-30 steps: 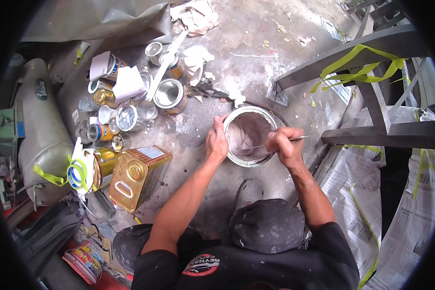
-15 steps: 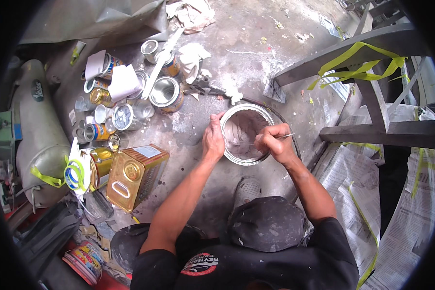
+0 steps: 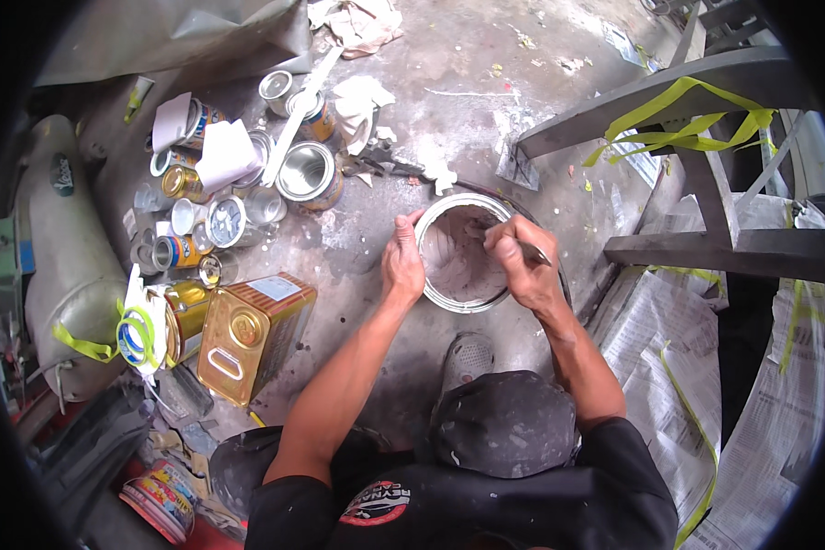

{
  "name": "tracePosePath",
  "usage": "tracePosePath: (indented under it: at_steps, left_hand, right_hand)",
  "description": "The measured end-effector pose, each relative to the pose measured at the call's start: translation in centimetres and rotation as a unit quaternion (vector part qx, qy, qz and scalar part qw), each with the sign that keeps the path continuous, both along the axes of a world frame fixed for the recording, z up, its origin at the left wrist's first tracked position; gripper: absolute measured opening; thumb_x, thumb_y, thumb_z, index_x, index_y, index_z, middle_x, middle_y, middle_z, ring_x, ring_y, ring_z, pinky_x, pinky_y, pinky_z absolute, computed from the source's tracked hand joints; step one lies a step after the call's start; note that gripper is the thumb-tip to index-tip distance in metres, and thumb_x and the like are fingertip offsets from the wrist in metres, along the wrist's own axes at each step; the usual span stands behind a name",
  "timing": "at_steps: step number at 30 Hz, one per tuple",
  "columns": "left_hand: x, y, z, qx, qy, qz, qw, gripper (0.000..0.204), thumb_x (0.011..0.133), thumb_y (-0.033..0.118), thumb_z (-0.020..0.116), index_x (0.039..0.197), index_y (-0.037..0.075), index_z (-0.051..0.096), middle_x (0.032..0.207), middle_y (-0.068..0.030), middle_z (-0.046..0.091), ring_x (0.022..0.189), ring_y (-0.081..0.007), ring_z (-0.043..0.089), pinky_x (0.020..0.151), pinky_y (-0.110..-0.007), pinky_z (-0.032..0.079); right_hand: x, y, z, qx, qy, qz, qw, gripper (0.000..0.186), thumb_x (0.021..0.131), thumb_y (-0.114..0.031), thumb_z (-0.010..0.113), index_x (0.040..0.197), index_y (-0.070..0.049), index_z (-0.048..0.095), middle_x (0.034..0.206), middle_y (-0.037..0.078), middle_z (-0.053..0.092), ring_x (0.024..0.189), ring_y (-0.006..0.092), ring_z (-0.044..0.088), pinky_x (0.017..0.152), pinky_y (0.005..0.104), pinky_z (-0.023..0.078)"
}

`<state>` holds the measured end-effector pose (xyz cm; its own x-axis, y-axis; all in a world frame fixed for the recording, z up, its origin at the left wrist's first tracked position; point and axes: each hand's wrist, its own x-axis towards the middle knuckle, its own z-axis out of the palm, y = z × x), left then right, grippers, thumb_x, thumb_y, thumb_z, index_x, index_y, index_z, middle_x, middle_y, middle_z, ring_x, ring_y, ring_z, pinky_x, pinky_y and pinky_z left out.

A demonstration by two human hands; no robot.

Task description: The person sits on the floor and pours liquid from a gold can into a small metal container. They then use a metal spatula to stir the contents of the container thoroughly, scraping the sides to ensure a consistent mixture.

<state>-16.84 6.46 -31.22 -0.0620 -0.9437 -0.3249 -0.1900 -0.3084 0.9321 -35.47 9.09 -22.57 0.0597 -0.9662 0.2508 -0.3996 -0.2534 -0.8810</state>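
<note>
A round open tin with a pale rim stands on the floor ahead of me, holding thick pinkish-grey paste. My left hand is pressed round the tin's left side, thumb upward near the rim. Over the right rim, my right hand is closed on a thin metal spatula. One end of it juts out past my knuckles; the other reaches into the paste near the tin's far right wall, partly hidden by my fingers.
Several paint cans and plastic cups crowd the floor at left, nearest me a gold rectangular can. A grey tank lies beyond them. At right stand a dark metal frame with yellow tape and newspaper-covered panels.
My right hand has turned and tilted the spatula, its working end moving from across the paste toward the far right side. The left hand keeps its hold on the tin.
</note>
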Motion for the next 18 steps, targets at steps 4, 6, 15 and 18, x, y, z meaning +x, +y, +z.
tracePosePath:
  at_steps: [4,6,15,18]
  left_hand:
    - [-0.6,0.0,0.0,-0.008,0.013,-0.003,1.0,0.082,0.101,0.064,0.009,0.13,0.005,0.059,0.125,-0.0188,0.063,0.119,-0.035,0.056,0.103,-0.04,0.039]
    - [-0.4,0.0,0.5,-0.005,0.006,-0.006,1.0,0.082,0.101,0.063,0.01,0.13,0.005,0.059,0.125,-0.0187,0.063,0.119,-0.0348,0.057,0.104,-0.04,0.039]
    - [-0.5,0.1,0.8,-0.006,0.025,0.008,1.0,0.083,0.101,0.062,0.01,0.13,0.0,0.058,0.124,-0.0191,0.064,0.121,-0.0331,0.056,0.105,-0.039,0.039]
    - [-0.5,0.0,-0.2,-0.018,0.034,0.011,0.999,0.084,0.101,0.062,0.009,0.13,0.0,0.058,0.124,-0.0189,0.064,0.12,-0.0322,0.057,0.104,-0.038,0.04]
  right_hand:
    - [-1.2,-1.2,-2.6,-0.085,-0.051,-0.008,0.995,0.045,0.106,-0.024,0.038,0.068,-0.001,0.041,0.064,0.004,0.047,0.057,0.0145,0.043,0.055,0.029,0.036]
    - [0.4,-1.9,-2.3,0.001,-0.135,-0.074,0.988,0.05,0.107,-0.032,0.04,0.065,-0.004,0.04,0.061,0.001,0.041,0.056,0.0112,0.035,0.052,0.0295,0.029]
    - [1.1,-2.3,-0.9,0.078,-0.301,-0.266,0.912,0.057,0.102,-0.052,0.044,0.062,-0.011,0.041,0.052,-0.003,0.04,0.047,0.0093,0.035,0.044,0.0276,0.029]
    - [2.8,-2.7,-0.1,0.039,-0.35,-0.342,0.871,0.056,0.102,-0.053,0.045,0.064,-0.012,0.038,0.053,-0.003,0.035,0.046,0.008,0.032,0.043,0.0273,0.027]
